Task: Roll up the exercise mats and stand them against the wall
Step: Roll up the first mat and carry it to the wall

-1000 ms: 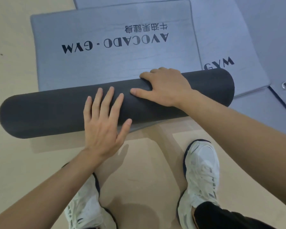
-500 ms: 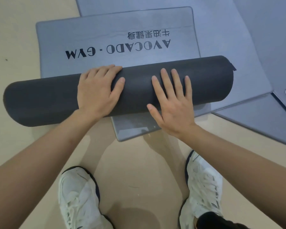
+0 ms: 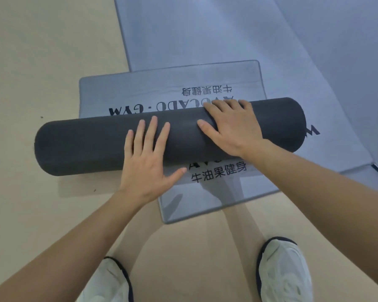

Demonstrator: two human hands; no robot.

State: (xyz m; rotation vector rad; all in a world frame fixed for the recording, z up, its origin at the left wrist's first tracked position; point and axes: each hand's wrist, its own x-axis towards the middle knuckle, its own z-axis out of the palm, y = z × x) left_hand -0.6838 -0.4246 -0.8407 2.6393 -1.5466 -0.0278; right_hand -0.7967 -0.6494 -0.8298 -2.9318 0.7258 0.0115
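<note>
A dark grey rolled mat (image 3: 85,144) lies crosswise on the floor, its free grey end (image 3: 162,88) with the upside-down AVOCADO GYM print still flat beyond it. My left hand (image 3: 148,164) presses flat on the near side of the roll with fingers spread. My right hand (image 3: 234,125) lies over the top of the roll, fingers reaching over its far edge. A second grey mat (image 3: 216,192) with printed lettering lies flat under the roll, near my feet.
More grey-blue mats (image 3: 205,35) lie spread flat at the back and right, overlapping each other. Bare beige floor (image 3: 42,62) fills the left. My two white shoes (image 3: 284,271) stand at the bottom of the view.
The roll has moved forward over the printed end, now covering part of the lettering. My hands alternated: the right reached over the top, the left dropped back flat on the near side.
</note>
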